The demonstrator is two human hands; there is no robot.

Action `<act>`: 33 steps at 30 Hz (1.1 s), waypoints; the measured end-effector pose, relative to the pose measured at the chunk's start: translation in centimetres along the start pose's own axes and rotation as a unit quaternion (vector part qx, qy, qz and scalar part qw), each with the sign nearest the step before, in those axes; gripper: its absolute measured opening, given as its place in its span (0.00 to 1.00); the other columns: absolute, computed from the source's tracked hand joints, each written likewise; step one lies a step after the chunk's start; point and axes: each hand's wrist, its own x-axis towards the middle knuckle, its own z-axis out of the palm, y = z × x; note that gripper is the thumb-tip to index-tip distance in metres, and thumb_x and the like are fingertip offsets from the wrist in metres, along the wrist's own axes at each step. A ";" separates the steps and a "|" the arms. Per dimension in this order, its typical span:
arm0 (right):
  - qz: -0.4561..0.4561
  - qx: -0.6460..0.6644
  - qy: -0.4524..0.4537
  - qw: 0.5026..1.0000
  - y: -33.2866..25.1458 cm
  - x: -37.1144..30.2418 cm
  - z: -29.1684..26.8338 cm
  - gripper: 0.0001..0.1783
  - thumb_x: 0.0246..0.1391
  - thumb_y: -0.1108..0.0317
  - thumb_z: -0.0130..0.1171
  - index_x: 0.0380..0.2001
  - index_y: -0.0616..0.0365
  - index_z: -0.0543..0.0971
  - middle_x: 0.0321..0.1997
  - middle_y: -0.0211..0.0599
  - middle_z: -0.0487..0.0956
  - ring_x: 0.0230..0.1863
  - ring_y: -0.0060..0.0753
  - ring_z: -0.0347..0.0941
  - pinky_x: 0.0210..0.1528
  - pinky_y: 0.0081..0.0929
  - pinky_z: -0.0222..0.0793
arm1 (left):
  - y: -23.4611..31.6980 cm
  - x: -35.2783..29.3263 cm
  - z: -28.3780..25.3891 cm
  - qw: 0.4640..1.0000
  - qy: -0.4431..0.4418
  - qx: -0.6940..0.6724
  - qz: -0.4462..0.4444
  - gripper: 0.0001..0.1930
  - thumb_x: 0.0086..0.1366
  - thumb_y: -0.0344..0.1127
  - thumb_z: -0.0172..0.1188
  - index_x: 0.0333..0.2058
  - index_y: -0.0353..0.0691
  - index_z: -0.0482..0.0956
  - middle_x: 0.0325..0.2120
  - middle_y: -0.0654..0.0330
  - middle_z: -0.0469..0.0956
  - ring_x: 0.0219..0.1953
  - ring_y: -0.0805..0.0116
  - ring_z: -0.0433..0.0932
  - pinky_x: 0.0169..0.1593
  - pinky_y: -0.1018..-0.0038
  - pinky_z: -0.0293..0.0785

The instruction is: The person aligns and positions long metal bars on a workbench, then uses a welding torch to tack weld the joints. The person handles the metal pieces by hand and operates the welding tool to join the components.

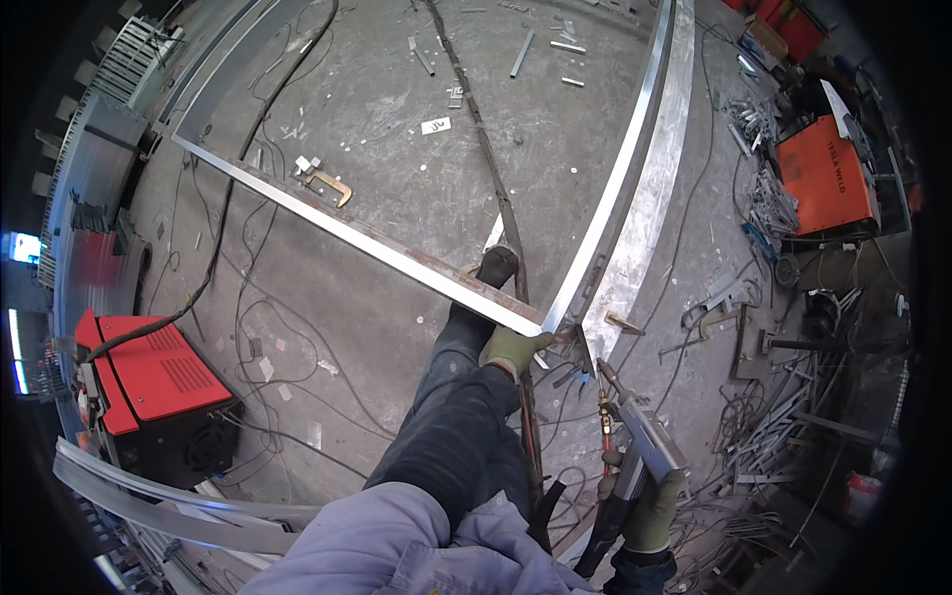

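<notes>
A silvery metal frame (pixel 367 237) of long straight bars meets in a corner in front of me. My left hand (pixel 516 351), in a green work glove, is closed at that corner, against the near bar's end. In my right hand (pixel 654 511), also gloved, is a handheld welding gun (pixel 650 436) with a grey body and a copper-coloured feed tube (pixel 605 421) alongside. Its nozzle points up at the corner joint, close to the metal. The glove and gun partly hide the right fingers. My dark shoe (pixel 498 266) stands just beyond the near bar.
A yellow C-clamp (pixel 329 186) lies beyond the near bar. A red-and-black machine (pixel 159 372) stands at left, an orange welding machine (pixel 825 174) at right. A thick dark cable (pixel 474 109) and thinner cables cross the floor. Metal offcuts (pixel 783 436) pile up at right.
</notes>
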 end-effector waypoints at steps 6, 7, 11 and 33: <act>0.017 -0.021 -0.021 0.999 -1.1 0.4 0.4 0.65 0.56 0.09 0.55 0.70 0.62 0.72 0.55 0.48 0.87 0.38 0.33 0.86 0.37 0.31 0.82 | 2.4 -1.0 -1.3 0.999 -0.027 -0.016 -0.025 0.31 0.60 0.55 0.83 0.49 0.31 0.91 0.46 0.48 0.92 0.49 0.57 0.91 0.53 0.65 0.83; 0.008 -0.010 -0.011 1.000 -1.0 0.5 0.8 0.65 0.56 0.09 0.55 0.70 0.62 0.72 0.55 0.48 0.87 0.38 0.33 0.86 0.38 0.31 0.82 | 1.7 -0.8 -1.1 0.998 -0.033 -0.034 -0.031 0.30 0.61 0.53 0.83 0.49 0.31 0.91 0.46 0.49 0.92 0.48 0.57 0.91 0.53 0.65 0.83; 0.005 -0.007 -0.011 1.000 -0.2 0.7 0.6 0.67 0.53 0.08 0.57 0.69 0.65 0.73 0.55 0.46 0.87 0.40 0.32 0.86 0.39 0.31 0.81 | 1.7 -0.8 -1.1 0.996 -0.051 -0.070 -0.035 0.25 0.63 0.43 0.83 0.51 0.30 0.90 0.46 0.52 0.92 0.48 0.60 0.90 0.52 0.65 0.83; 0.023 -0.112 -0.059 0.992 -8.2 4.8 3.9 0.64 0.59 0.12 0.57 0.70 0.68 0.75 0.58 0.46 0.87 0.36 0.27 0.83 0.37 0.25 0.78 | 3.1 -1.4 -1.9 0.995 -0.048 -0.072 -0.054 0.30 0.64 0.45 0.83 0.57 0.30 0.86 0.48 0.50 0.90 0.47 0.55 0.89 0.49 0.61 0.83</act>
